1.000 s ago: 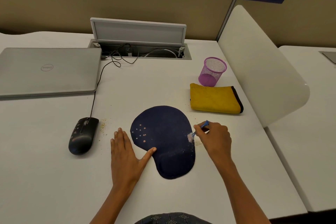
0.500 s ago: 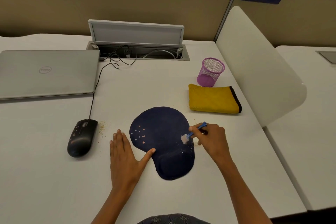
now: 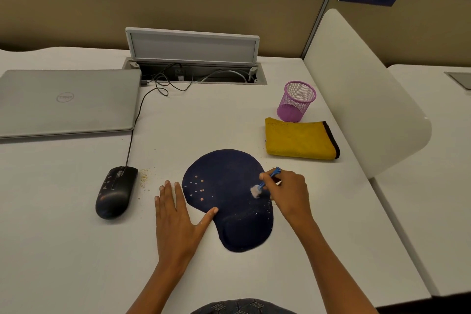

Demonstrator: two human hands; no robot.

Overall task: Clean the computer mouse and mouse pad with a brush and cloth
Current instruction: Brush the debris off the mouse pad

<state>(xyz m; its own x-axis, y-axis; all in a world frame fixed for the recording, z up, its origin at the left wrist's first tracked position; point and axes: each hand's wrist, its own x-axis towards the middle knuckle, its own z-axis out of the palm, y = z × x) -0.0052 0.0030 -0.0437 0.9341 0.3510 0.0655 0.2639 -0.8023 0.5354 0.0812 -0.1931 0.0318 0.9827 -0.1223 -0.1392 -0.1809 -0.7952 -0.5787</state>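
Observation:
A dark blue mouse pad point(image 3: 226, 186) with a wrist rest lies on the white desk point(image 3: 76, 250), dotted with small crumbs on its left and lower right parts. My right hand point(image 3: 288, 194) grips a small blue brush point(image 3: 265, 183), whose pale bristles touch the pad's right side. Flat on the desk lies my left hand point(image 3: 178, 216), fingers spread, with the thumb tip pressing on the pad's left edge. A black wired mouse point(image 3: 116, 192) sits to the left, specks on its top and crumbs beside it. A folded yellow cloth point(image 3: 300, 139) rests behind the pad to the right.
A closed grey laptop point(image 3: 66, 102) lies at the back left. An open cable box point(image 3: 196, 71) with cords sits at the desk's rear. A purple mesh cup point(image 3: 297, 100) stands behind the cloth. A white divider panel point(image 3: 362, 99) bounds the desk on the right.
My right hand has moved the brush leftward, from the pad's right edge onto its surface. The left hand has stayed put.

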